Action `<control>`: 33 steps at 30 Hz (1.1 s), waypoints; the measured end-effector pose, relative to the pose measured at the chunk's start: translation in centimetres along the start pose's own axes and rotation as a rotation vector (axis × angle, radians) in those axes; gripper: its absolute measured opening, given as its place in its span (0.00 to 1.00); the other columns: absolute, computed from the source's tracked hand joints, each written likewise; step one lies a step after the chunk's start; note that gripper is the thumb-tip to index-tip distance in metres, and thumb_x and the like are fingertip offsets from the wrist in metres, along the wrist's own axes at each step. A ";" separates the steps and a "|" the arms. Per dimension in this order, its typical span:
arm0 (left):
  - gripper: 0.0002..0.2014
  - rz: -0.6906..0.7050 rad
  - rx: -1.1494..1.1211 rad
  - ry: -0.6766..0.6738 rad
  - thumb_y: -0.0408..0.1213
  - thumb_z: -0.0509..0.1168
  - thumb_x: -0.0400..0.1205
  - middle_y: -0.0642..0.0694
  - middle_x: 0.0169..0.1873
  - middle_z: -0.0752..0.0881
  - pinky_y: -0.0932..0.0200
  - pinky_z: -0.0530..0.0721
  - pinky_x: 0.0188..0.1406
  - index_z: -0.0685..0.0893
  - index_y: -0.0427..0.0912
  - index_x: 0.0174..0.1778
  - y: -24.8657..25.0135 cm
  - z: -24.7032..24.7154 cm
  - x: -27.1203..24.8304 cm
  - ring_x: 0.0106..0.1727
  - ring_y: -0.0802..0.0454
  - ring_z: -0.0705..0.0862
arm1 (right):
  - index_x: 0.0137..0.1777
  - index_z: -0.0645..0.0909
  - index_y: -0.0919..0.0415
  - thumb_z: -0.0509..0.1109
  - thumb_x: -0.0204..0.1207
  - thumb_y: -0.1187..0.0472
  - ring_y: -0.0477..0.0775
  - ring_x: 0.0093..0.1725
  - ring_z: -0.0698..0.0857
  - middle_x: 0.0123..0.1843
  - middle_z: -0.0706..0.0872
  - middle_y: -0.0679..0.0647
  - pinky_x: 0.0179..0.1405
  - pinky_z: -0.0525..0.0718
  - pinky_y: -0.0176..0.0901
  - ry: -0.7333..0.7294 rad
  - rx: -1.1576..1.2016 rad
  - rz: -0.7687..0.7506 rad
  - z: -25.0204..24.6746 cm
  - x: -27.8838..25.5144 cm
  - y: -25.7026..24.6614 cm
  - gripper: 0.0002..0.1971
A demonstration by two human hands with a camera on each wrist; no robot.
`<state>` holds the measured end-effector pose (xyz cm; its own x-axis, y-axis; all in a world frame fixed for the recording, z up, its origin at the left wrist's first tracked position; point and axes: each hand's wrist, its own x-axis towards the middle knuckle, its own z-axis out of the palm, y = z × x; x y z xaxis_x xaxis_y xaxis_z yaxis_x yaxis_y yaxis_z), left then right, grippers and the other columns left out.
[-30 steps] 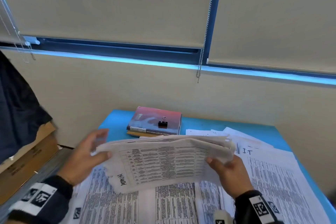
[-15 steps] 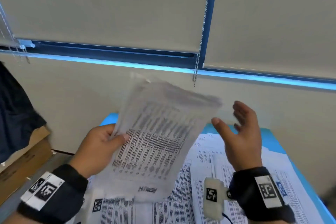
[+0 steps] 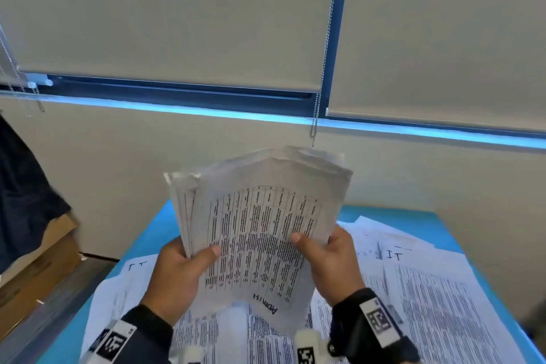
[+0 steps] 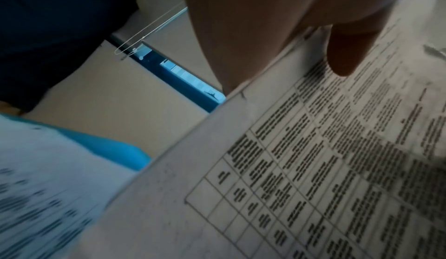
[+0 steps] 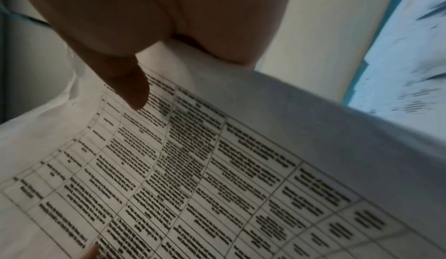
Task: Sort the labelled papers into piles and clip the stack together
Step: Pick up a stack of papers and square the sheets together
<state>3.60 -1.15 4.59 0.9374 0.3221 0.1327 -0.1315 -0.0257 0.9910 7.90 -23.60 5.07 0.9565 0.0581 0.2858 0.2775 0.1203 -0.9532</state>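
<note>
I hold a stack of printed papers (image 3: pixel 260 216) upright above the table, its lower edge hand-lettered "ADMIN". My left hand (image 3: pixel 183 272) grips the stack's left side, thumb on the front sheet. My right hand (image 3: pixel 328 260) grips the right side, thumb on the printed table. In the left wrist view the thumb of the left hand (image 4: pixel 347 53) presses on the top sheet (image 4: pixel 313 167). In the right wrist view the thumb of the right hand (image 5: pixel 130 87) lies on the same sheet (image 5: pixel 217 167). The binder clip is hidden behind the stack.
Several loose printed sheets (image 3: pixel 428 289) cover the blue table (image 3: pixel 461 224), some marked "IT" (image 3: pixel 394 254). A wall and window blinds stand behind the table. A cardboard box (image 3: pixel 35 263) and dark cloth (image 3: pixel 23 201) are at the left.
The stack went from lying flat between both hands to upright. Half a second ago only the left hand held it and the right was free; now both hands grip it.
</note>
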 end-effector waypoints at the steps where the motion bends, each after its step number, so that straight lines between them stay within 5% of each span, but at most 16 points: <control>1: 0.07 -0.048 0.014 -0.023 0.31 0.75 0.75 0.51 0.43 0.94 0.54 0.83 0.49 0.93 0.49 0.42 -0.9 0.2 -0.3 0.48 0.51 0.91 | 0.52 0.88 0.58 0.74 0.70 0.67 0.53 0.50 0.91 0.49 0.93 0.52 0.47 0.89 0.44 -0.020 -0.036 0.028 0.1 -0.4 0.8 0.11; 3: 0.03 -0.129 0.106 -0.063 0.40 0.76 0.74 0.50 0.43 0.94 0.56 0.81 0.49 0.92 0.50 0.41 -2.8 0.4 -0.7 0.50 0.50 0.90 | 0.53 0.86 0.57 0.72 0.70 0.65 0.53 0.48 0.91 0.47 0.93 0.53 0.41 0.87 0.38 -0.072 -0.121 0.102 0.3 -1.2 2.5 0.12; 7: 0.06 -0.092 0.221 0.014 0.38 0.70 0.82 0.45 0.39 0.88 0.60 0.76 0.40 0.86 0.48 0.38 -3.7 0.8 -0.2 0.42 0.45 0.83 | 0.52 0.85 0.54 0.69 0.77 0.69 0.49 0.45 0.90 0.43 0.92 0.52 0.38 0.86 0.34 -0.148 -0.223 0.174 0.3 -2.0 3.5 0.10; 12: 0.05 -0.088 -0.025 0.163 0.32 0.68 0.82 0.49 0.46 0.90 0.49 0.79 0.62 0.88 0.43 0.50 -3.0 -0.2 1.8 0.50 0.48 0.86 | 0.50 0.87 0.50 0.74 0.62 0.50 0.57 0.51 0.87 0.49 0.90 0.53 0.54 0.85 0.53 -0.194 -0.274 0.161 -2.5 -0.9 2.7 0.15; 18: 0.16 -0.353 -0.357 0.234 0.27 0.63 0.83 0.46 0.63 0.86 0.41 0.71 0.73 0.82 0.47 0.65 -8.8 -2.7 2.6 0.64 0.42 0.83 | 0.50 0.83 0.52 0.76 0.71 0.63 0.51 0.43 0.86 0.47 0.87 0.50 0.45 0.80 0.39 -0.047 -0.649 0.299 -12.9 1.6 4.7 0.10; 20: 0.22 -0.412 -0.383 0.228 0.28 0.64 0.83 0.45 0.68 0.84 0.35 0.68 0.76 0.79 0.49 0.72 -11.4 -3.4 2.1 0.69 0.39 0.80 | 0.52 0.80 0.50 0.75 0.73 0.63 0.52 0.47 0.84 0.50 0.85 0.47 0.50 0.81 0.41 -0.058 -0.893 0.386 -16.9 2.2 6.2 0.11; 23: 0.26 -0.452 -0.383 0.271 0.24 0.60 0.84 0.43 0.70 0.80 0.40 0.68 0.75 0.72 0.45 0.79 -13.1 -3.5 1.4 0.69 0.41 0.77 | 0.63 0.78 0.52 0.72 0.74 0.64 0.52 0.55 0.81 0.61 0.81 0.52 0.57 0.79 0.41 -0.110 -1.231 0.499 -21.6 3.4 8.0 0.17; 26: 0.22 -0.505 -0.359 0.287 0.24 0.59 0.85 0.40 0.69 0.80 0.40 0.70 0.72 0.75 0.42 0.75 -14.6 -3.8 1.4 0.61 0.40 0.81 | 0.72 0.73 0.55 0.67 0.76 0.68 0.57 0.60 0.83 0.70 0.76 0.57 0.52 0.79 0.41 -0.110 -1.382 0.614 -24.4 5.0 9.1 0.24; 28: 0.21 -0.514 -0.347 0.304 0.25 0.61 0.85 0.41 0.68 0.81 0.43 0.70 0.70 0.76 0.42 0.74 -15.3 -4.0 1.5 0.53 0.45 0.83 | 0.74 0.70 0.55 0.66 0.76 0.69 0.61 0.65 0.82 0.72 0.75 0.58 0.58 0.81 0.46 -0.095 -1.462 0.640 -25.4 6.1 9.4 0.27; 33: 0.20 -0.538 -0.391 0.253 0.28 0.62 0.85 0.44 0.63 0.85 0.39 0.71 0.73 0.79 0.48 0.71 -15.9 -4.6 1.4 0.63 0.40 0.82 | 0.77 0.66 0.53 0.64 0.73 0.66 0.62 0.67 0.80 0.74 0.74 0.57 0.64 0.81 0.56 -0.170 -1.564 0.670 -26.2 8.1 10.2 0.31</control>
<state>5.55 4.05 -11.02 0.8075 0.4058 -0.4281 0.1777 0.5247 0.8325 20.88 -47.83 -4.97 0.9429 -0.2003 -0.2663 -0.2221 -0.9735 -0.0542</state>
